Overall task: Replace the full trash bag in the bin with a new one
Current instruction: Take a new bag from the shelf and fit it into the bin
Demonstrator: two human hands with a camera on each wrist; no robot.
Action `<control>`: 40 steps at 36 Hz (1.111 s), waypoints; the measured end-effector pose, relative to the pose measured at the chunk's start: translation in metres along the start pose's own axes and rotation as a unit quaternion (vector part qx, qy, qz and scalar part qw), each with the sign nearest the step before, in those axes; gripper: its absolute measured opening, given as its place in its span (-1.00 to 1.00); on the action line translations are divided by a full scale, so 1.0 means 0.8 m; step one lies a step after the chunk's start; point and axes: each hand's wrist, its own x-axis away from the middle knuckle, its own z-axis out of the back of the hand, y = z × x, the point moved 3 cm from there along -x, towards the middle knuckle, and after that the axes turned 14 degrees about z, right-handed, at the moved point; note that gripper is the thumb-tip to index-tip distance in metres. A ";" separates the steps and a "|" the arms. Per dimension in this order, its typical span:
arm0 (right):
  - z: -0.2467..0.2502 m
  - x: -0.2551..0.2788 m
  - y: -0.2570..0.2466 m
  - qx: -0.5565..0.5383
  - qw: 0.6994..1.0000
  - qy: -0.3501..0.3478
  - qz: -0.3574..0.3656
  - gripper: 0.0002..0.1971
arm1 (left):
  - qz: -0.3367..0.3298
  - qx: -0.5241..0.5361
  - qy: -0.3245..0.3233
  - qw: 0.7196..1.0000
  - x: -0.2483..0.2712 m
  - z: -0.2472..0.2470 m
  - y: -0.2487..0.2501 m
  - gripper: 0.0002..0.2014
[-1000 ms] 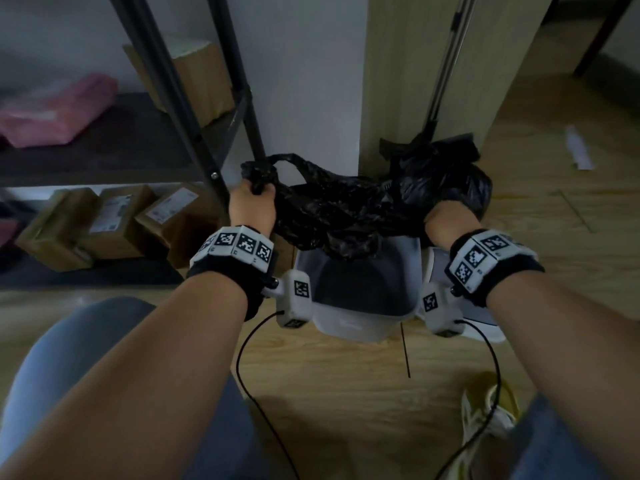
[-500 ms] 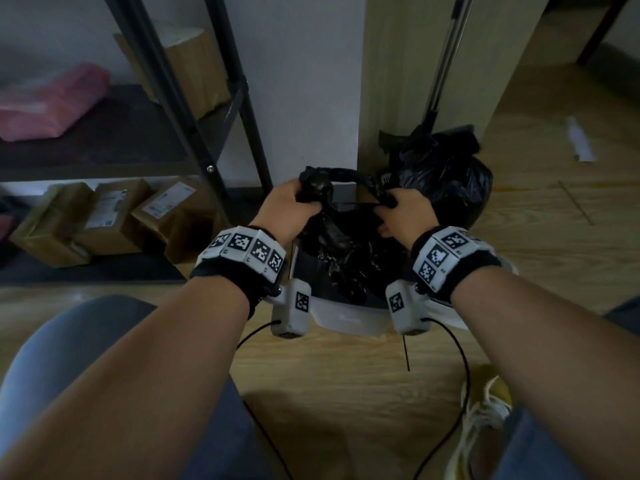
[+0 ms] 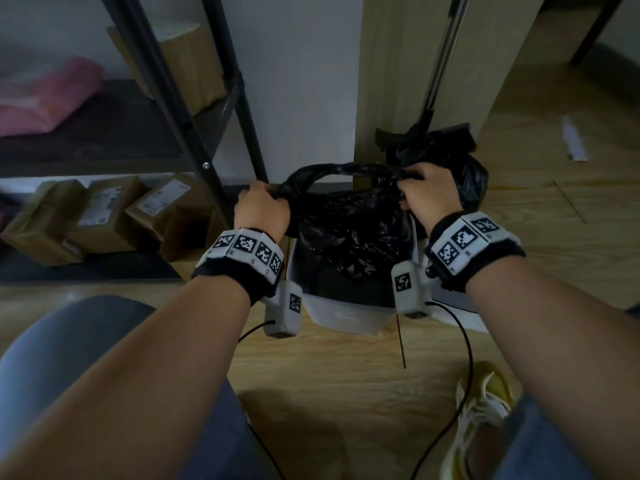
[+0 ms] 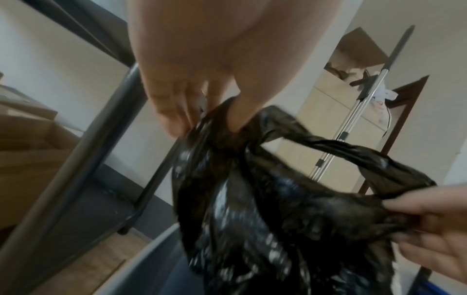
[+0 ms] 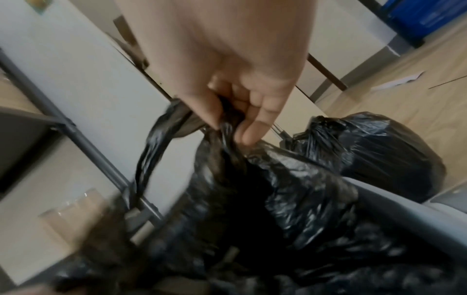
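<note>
A black trash bag [image 3: 349,230] hangs over the white bin [image 3: 346,315] on the wooden floor, its lower part inside the bin. My left hand [image 3: 263,209] grips the bag's bunched left edge [image 4: 215,127]. My right hand [image 3: 429,195] pinches the right edge [image 5: 227,127]. A twisted strip of the bag's rim [image 3: 346,168] stretches between the two hands. A second, tied full black bag [image 3: 464,168] sits on the floor behind the bin, by the wooden panel; in the right wrist view this tied bag [image 5: 379,155] shows to the right of the hand.
A black metal shelf [image 3: 194,133] stands left of the bin, with cardboard boxes [image 3: 104,216] under it and a pink bundle [image 3: 45,95] on it. A metal mop pole [image 3: 440,64] leans on the wooden panel [image 3: 398,64]. My yellow shoe [image 3: 481,403] is at the lower right.
Both hands came together over the bin half a second ago and have now spread apart again, pulling the bag's rim taut between them.
</note>
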 end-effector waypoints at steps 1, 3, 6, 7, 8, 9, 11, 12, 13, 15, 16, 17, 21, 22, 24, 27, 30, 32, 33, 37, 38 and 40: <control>0.000 -0.001 -0.002 -0.010 1.000 -0.004 0.004 -0.79 | 0.005 -0.002 0.006 1.000 -0.002 0.001 0.001 -0.66; 0.000 -0.003 -0.006 -0.032 0.999 -0.012 0.020 -0.78 | 0.012 -0.008 -0.001 1.000 -0.004 0.001 0.001 -0.66; 0.001 -0.002 -0.012 -0.075 0.997 -0.020 0.022 -0.80 | 0.012 0.007 -0.011 1.000 -0.004 0.000 0.000 -0.69; 0.001 -0.002 -0.012 -0.083 0.996 -0.021 0.017 -0.81 | 0.010 0.014 -0.003 1.000 -0.003 0.000 0.001 -0.70; 0.001 -0.002 -0.013 -0.089 0.996 -0.027 0.010 -0.82 | 0.008 0.021 0.008 1.000 -0.001 0.001 0.002 -0.69; 0.001 -0.002 -0.015 -0.097 0.995 -0.032 0.005 -0.82 | -0.003 0.032 0.021 0.999 0.000 0.002 0.004 -0.66; 0.002 0.002 -0.019 -0.117 0.992 -0.046 -0.006 -0.86 | -0.048 0.052 0.035 0.997 0.003 0.004 0.012 -0.58; 0.003 0.005 -0.021 -0.127 0.990 -0.056 -0.009 -0.85 | -0.075 0.051 0.030 0.995 0.008 0.003 0.016 -0.52; 0.004 0.007 -0.023 -0.127 0.990 -0.058 -0.009 -0.83 | -0.099 0.046 0.007 0.994 0.010 0.001 0.021 -0.46; 0.012 0.016 -0.018 -0.098 0.994 -0.045 0.002 -0.81 | -0.135 0.043 -0.085 0.986 0.016 -0.017 0.034 -0.39; 0.015 0.019 -0.018 -0.080 0.995 -0.054 0.012 -0.82 | -0.129 0.065 -0.118 0.982 0.022 -0.021 0.037 -0.42; 0.018 0.020 -0.016 -0.064 0.996 -0.060 0.022 -0.81 | -0.111 0.105 -0.142 0.978 0.027 -0.023 0.042 -0.50; 0.021 0.024 -0.015 -0.016 0.995 -0.085 0.044 -0.78 | -0.029 0.238 -0.165 0.957 0.030 -0.016 0.047 -0.81; 0.022 0.026 -0.014 0.000 0.994 -0.097 0.051 -0.78 | -0.027 0.246 -0.148 0.958 0.029 -0.014 0.047 -0.79; 0.022 0.030 -0.013 0.039 0.989 -0.125 0.068 -0.77 | -0.057 0.200 -0.071 0.976 0.026 -0.008 0.048 -0.75; 0.019 0.040 -0.007 0.113 0.969 -0.195 0.097 -0.68 | -0.128 0.115 0.029 0.985 0.026 -0.006 0.054 -0.82; 0.016 0.056 0.002 0.180 0.939 -0.270 0.110 -0.57 | -0.174 0.079 0.019 0.981 0.030 -0.019 0.059 -0.81; 0.014 0.068 0.005 0.201 0.925 -0.303 0.110 -0.54 | -0.213 0.019 0.013 0.977 0.033 -0.029 0.062 -0.76; 0.013 0.073 0.007 0.212 0.919 -0.314 0.112 -0.56 | -0.224 -0.025 -0.007 0.974 0.036 -0.037 0.064 -0.72; 0.011 0.087 0.012 0.253 0.889 -0.362 0.120 -0.69 | -0.269 -0.289 -0.102 0.913 0.055 -0.076 0.059 -0.46; 0.010 0.088 0.011 0.258 0.882 -0.374 0.123 -0.71 | -0.281 -0.332 -0.112 0.893 0.058 -0.084 0.054 -0.40; 0.009 0.089 0.010 0.266 0.874 -0.386 0.130 -0.78 | -0.292 -0.396 -0.139 0.859 0.066 -0.095 0.043 -0.42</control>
